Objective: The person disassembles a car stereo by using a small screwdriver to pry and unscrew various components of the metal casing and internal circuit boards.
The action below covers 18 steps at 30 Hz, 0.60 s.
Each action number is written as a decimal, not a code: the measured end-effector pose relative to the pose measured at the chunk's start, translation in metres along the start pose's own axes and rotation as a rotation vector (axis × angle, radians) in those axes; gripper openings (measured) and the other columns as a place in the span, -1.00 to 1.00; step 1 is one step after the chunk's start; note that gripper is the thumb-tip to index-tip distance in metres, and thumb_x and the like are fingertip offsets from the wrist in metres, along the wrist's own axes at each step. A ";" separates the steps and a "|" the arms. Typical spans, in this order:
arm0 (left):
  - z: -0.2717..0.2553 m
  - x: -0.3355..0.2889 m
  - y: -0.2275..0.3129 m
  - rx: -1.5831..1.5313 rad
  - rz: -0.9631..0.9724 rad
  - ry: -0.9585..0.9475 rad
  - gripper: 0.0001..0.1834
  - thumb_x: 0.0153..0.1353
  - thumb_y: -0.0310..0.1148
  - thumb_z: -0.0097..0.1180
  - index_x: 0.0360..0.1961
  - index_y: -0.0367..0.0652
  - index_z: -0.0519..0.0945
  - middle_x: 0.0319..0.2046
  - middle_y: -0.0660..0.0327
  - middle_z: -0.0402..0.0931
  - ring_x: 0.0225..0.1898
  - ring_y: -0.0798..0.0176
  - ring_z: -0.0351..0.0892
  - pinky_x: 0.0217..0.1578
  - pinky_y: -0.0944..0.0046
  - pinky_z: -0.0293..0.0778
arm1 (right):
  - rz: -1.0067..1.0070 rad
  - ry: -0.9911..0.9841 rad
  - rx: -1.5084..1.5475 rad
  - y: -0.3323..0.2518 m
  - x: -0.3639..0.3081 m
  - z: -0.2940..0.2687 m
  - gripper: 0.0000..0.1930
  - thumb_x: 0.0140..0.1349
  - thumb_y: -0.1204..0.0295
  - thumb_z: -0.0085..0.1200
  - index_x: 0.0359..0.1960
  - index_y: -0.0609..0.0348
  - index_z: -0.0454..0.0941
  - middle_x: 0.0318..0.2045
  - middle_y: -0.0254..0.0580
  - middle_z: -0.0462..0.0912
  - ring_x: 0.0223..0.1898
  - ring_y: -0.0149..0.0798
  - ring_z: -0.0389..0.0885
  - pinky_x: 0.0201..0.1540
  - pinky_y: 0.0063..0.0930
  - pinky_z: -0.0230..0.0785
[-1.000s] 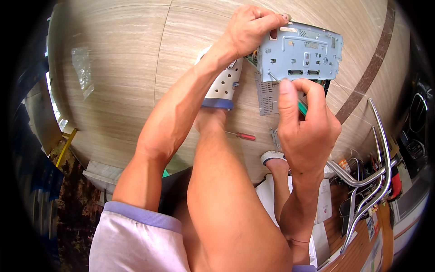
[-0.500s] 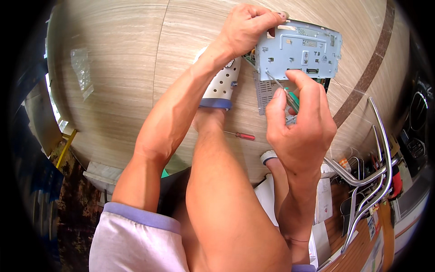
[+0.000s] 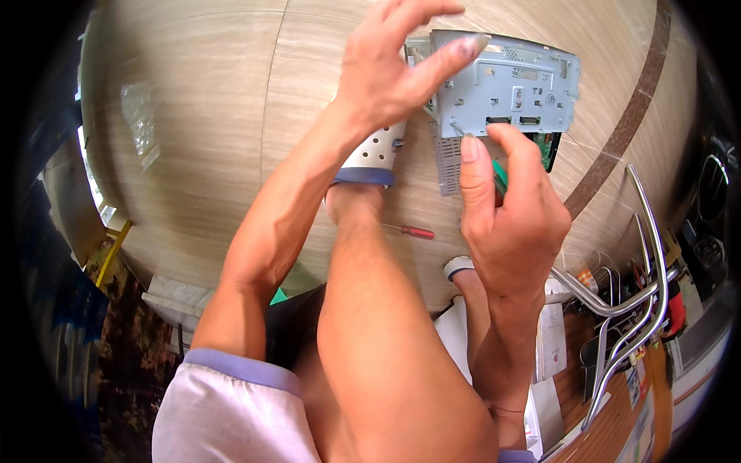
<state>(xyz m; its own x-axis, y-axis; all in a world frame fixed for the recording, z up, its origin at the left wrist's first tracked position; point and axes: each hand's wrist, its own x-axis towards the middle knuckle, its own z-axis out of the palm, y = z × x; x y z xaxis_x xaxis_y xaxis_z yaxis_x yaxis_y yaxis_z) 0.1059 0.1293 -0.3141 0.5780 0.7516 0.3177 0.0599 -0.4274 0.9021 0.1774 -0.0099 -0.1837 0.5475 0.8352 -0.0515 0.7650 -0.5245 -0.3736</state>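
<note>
A light-blue metal panel (image 3: 532,89) with slots and small cut-outs sits on an electronic unit at the upper right. Below it show a perforated metal side (image 3: 449,166) and a bit of green circuit board (image 3: 546,147). My left hand (image 3: 386,73) is open at the panel's left edge, fingers spread and the thumb reaching over the upper left corner. Whether the thumb touches the metal I cannot tell. A green-handled screwdriver (image 3: 501,178) is gripped in my right hand (image 3: 519,212), its shaft pointing at the panel's lower left corner. My fingers hide much of the handle.
On the tiled floor a red-handled screwdriver (image 3: 417,232) lies beside my leg. My white clog (image 3: 369,160) is left of the unit. Crumpled clear plastic (image 3: 139,123) lies far left. A bent metal tube frame (image 3: 658,258) stands at the right, near a white box (image 3: 551,339).
My left hand has let go of the panel's upper left edge, shifted left and spread its fingers. The right hand keeps the screwdriver at the same corner, its thumb slightly higher.
</note>
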 end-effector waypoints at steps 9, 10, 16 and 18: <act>-0.034 -0.027 0.029 0.086 0.020 -0.359 -0.59 -0.02 -0.47 0.47 -0.07 0.01 0.79 -0.21 0.20 0.54 -0.38 0.24 0.53 -0.38 0.25 0.49 | 0.120 -0.076 0.017 -0.013 -0.002 -0.007 -0.73 0.31 0.48 0.25 0.03 0.16 0.62 -0.22 -0.03 0.75 -0.34 -0.06 0.75 -0.34 -0.31 0.56; -0.033 -0.024 0.030 0.120 0.082 -0.403 -0.60 -0.04 -0.49 0.45 -0.09 0.00 0.79 -0.24 0.22 0.54 -0.37 0.23 0.52 -0.37 0.23 0.49 | 0.139 -0.104 -0.004 -0.014 -0.003 -0.008 -0.71 0.28 0.49 0.25 0.04 0.15 0.62 -0.22 -0.05 0.74 -0.35 -0.06 0.74 -0.35 -0.31 0.56; -0.032 -0.020 0.037 0.222 0.092 -0.541 -0.76 -0.07 -0.41 0.38 -0.29 -0.04 0.76 -0.33 0.24 0.52 -0.28 0.07 0.56 -0.23 0.09 0.48 | 0.051 -0.049 -0.015 -0.015 -0.002 -0.005 -0.70 0.23 0.47 0.28 0.00 0.14 0.63 -0.25 -0.04 0.73 -0.38 -0.06 0.73 -0.41 -0.29 0.53; -0.032 -0.014 0.044 0.255 0.102 -0.567 -0.76 -0.07 -0.41 0.37 -0.29 -0.03 0.75 -0.33 0.25 0.52 -0.27 0.07 0.55 -0.21 0.10 0.48 | 0.063 -0.035 -0.009 -0.015 -0.003 -0.003 -0.72 0.22 0.44 0.29 -0.03 0.13 0.63 -0.33 -0.07 0.70 -0.43 -0.07 0.71 -0.46 -0.28 0.49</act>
<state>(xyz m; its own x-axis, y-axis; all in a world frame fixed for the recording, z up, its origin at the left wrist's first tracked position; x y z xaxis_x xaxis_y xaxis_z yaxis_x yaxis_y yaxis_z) 0.0744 0.1164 -0.2697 0.9286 0.3475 0.1305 0.1339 -0.6416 0.7552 0.1651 -0.0054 -0.1750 0.5828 0.8056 -0.1067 0.7325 -0.5777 -0.3601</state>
